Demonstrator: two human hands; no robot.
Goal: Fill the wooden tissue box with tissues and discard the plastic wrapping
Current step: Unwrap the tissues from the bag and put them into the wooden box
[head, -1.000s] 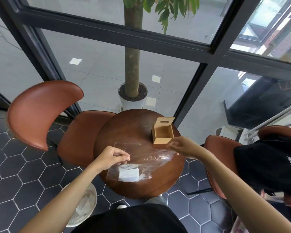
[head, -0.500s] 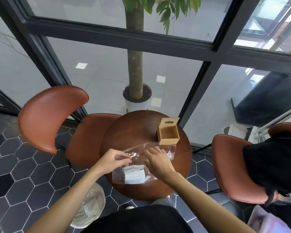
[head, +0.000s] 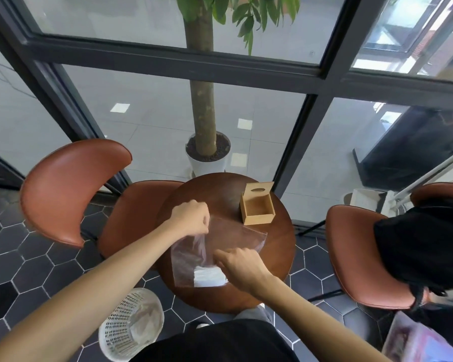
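Note:
A clear plastic bag (head: 230, 239) lies on the round wooden table (head: 280, 257) with a white stack of tissues (head: 209, 276) in its near end. My left hand (head: 190, 217) pinches the bag's far left corner and lifts it. My right hand (head: 239, 266) reaches into the bag, fingers at the tissues; whether it grips them is not clear. The wooden tissue box (head: 257, 209) stands empty at the table's far right, its lid with the oval slot tipped up behind it.
A white perforated waste basket (head: 131, 323) stands on the dark hexagon-tile floor at the lower left. Brown chairs flank the table on the left (head: 71, 189) and the right (head: 356, 254). A potted tree (head: 207, 155) stands behind the glass. A person in black sits at right.
My right hand has come back from near the box and gone into the bag toward the tissues. My left hand has lifted the bag's edge up and away.

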